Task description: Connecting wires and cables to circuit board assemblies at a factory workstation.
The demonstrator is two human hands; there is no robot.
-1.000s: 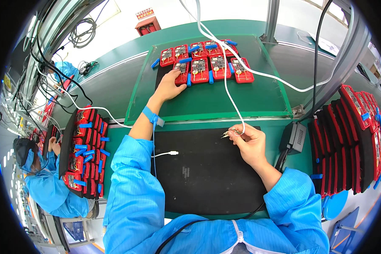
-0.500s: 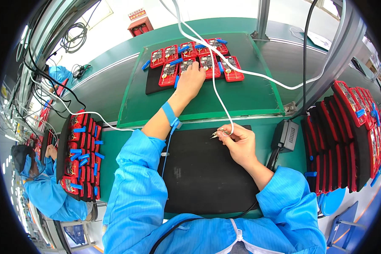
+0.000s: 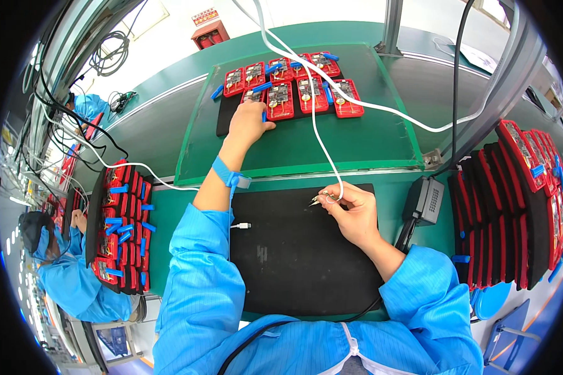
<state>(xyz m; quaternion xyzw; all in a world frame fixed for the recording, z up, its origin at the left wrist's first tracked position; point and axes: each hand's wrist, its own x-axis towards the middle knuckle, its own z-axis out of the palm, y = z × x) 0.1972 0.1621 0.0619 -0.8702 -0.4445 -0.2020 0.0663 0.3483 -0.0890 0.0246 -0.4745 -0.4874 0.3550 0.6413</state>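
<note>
My left hand [image 3: 249,122] reaches over the near-left red tray [image 3: 254,95], which holds a circuit board. Its fingers curl over the tray's near end, fingertips hidden, and the thumb lies beside a blue clip [image 3: 264,117]. A blue wrist strap [image 3: 231,174] is round that wrist. Above the black mat [image 3: 300,262], my right hand [image 3: 355,212] pinches the end of a white cable [image 3: 322,140] with thin metal tips [image 3: 314,200] pointing left. Beside the left hand's tray lies another red tray [image 3: 280,101] with a board and a round, coin-like part.
More red trays stand on a black foam sheet [image 3: 228,122]. Foam-layered tray stacks rise at left [image 3: 119,231] and right [image 3: 500,206]. A white plug [image 3: 241,225] lies on the mat, and a black adapter box [image 3: 423,200] sits at right. A co-worker [image 3: 75,275] sits at far left.
My left hand has moved left from the second near tray to the near-left one, uncovering the second. More of the white plug shows. My right hand stays put with the cable.
</note>
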